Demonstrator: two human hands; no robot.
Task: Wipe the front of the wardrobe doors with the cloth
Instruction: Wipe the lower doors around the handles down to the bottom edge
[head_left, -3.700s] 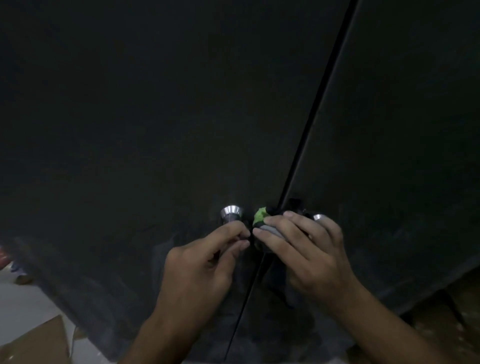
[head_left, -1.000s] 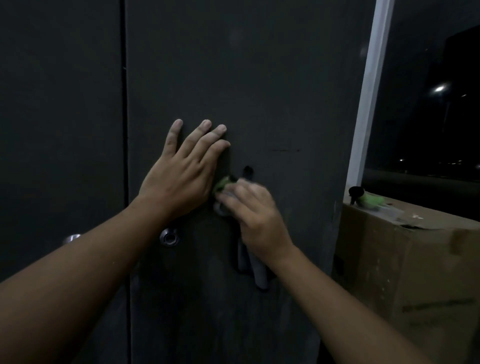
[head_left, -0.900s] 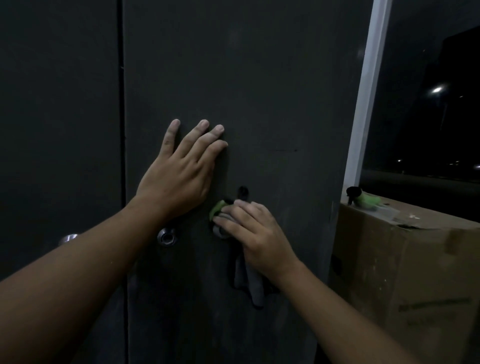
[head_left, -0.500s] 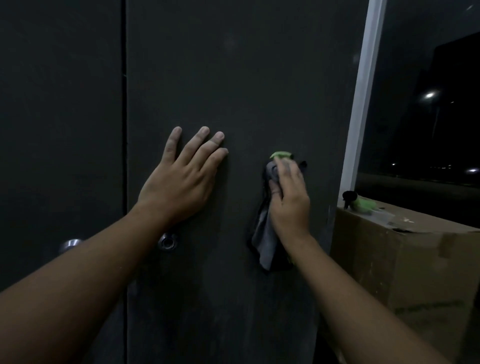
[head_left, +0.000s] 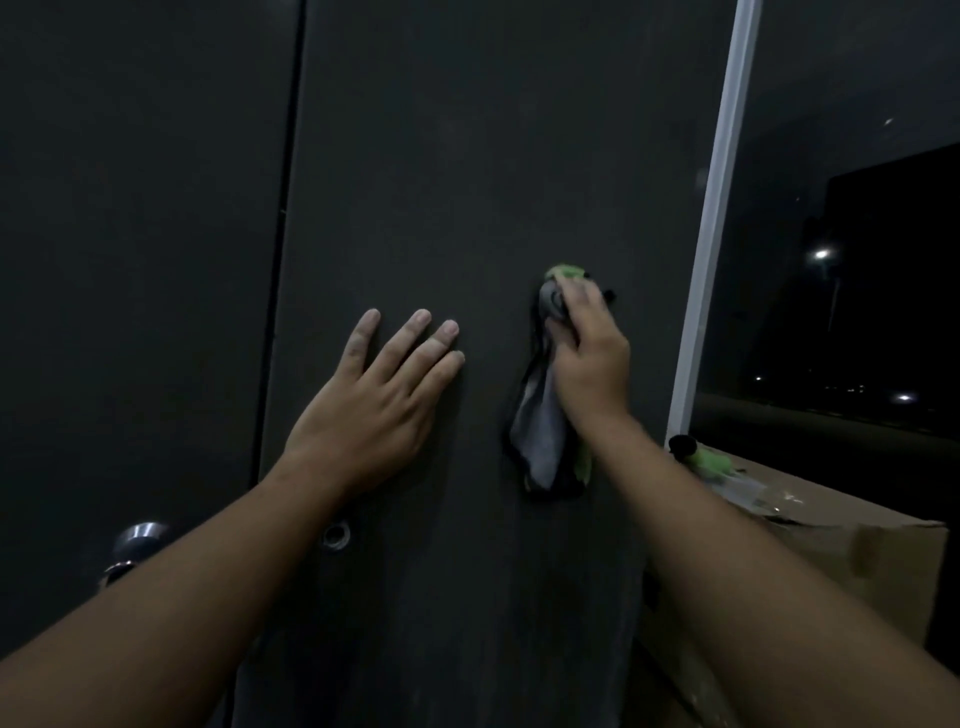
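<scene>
- The right hand (head_left: 589, 358) presses a cloth (head_left: 543, 436) against the dark right wardrobe door (head_left: 493, 156). Its fingers curl over the top bunch of the cloth and hold it tight.
- The cloth is long and hangs straight down. Its long side runs up and down the door. The top end peeks out above the fingertips and shows a bit of green. The grey bottom end hangs loose below the hand, just left of the wrist.
- The left hand (head_left: 363, 415) lies flat on the same door, to the left of the right hand and a little lower. Its fingers are spread wide and point up and to the right. It holds nothing.
- A round metal knob (head_left: 336, 535) sits on this door just below the left wrist.
- Another knob (head_left: 139, 538) is on the left wardrobe door (head_left: 130, 234), further left of the left arm.
- A cardboard box (head_left: 831, 561) stands to the right of the right arm, low down.
- A white frame (head_left: 719, 208) runs up the door's right edge.
</scene>
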